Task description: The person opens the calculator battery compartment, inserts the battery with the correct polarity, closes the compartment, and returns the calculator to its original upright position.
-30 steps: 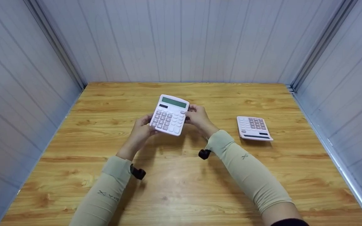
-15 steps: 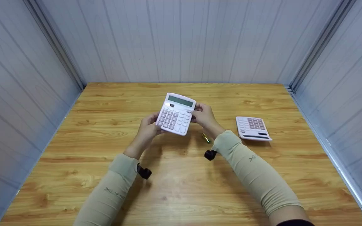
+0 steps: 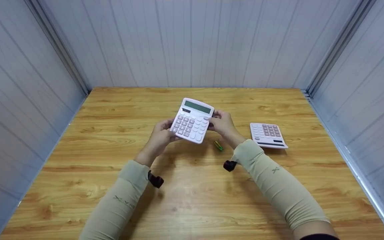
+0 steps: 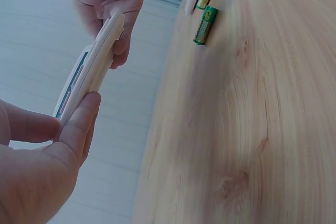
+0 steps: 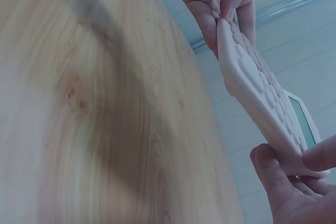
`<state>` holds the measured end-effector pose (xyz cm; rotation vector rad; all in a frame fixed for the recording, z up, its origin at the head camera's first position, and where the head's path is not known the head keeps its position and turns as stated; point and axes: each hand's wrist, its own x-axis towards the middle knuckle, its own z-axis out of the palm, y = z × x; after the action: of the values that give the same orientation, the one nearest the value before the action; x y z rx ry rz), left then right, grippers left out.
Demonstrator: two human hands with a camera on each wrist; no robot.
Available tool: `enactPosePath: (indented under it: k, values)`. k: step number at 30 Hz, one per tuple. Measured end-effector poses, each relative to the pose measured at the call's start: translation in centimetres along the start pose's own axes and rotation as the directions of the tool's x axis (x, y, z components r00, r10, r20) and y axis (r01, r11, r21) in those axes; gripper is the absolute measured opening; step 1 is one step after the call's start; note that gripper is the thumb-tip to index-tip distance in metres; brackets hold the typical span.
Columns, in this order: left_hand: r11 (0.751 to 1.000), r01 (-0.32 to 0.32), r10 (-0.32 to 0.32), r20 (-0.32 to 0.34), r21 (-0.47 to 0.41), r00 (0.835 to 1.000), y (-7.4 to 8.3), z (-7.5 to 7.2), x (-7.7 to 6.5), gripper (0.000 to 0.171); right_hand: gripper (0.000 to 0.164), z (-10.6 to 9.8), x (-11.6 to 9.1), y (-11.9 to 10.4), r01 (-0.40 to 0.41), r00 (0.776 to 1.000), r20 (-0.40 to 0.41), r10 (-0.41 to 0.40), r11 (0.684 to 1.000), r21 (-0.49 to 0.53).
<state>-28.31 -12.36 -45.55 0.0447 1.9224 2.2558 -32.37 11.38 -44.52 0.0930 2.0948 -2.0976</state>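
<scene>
A white calculator [image 3: 192,120] with a green display and pinkish keys is held above the table, face up and tilted. My left hand [image 3: 162,135] pinches its lower left edge, with the thumb on the key side and fingers behind. My right hand [image 3: 223,125] grips the opposite edge near the display. In the right wrist view the right thumb [image 5: 321,153] lies on the front and the fingers are under the back. Two green and gold batteries [image 4: 205,25] lie on the table, below and to the right of the held calculator.
A second, similar calculator [image 3: 268,135] lies on the right of the wooden table [image 3: 192,200], its display end towards me. Pale panel walls [image 3: 192,43] enclose the table at the back and both sides. Both wrists carry a small black camera [image 3: 229,165].
Both hands have moved to the right together with the calculator between them. The batteries, earlier hidden by the right arm, have come into sight in the head view.
</scene>
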Motion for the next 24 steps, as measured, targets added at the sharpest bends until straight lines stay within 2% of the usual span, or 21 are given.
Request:
enactPosePath:
  k: [11,19,24]
  values:
    - [1.000,0.007,-0.004,0.118,-0.026,0.993,0.0,0.3,0.0,0.061,0.039,-1.8,-1.0,0.2,-0.007,1.000,0.005,0.007,0.999,-0.041]
    - [0.998,0.022,-0.013,0.155,-0.053,0.988,0.0,0.6,0.0,0.062,0.031,-2.9,-1.6,0.0,0.009,1.000,0.023,-0.008,0.999,-0.049]
    - [0.998,0.025,-0.015,0.188,-0.051,0.982,-0.1,0.7,0.0,0.063,0.030,-3.8,-2.1,0.1,0.008,0.999,0.051,-0.002,0.993,-0.117]
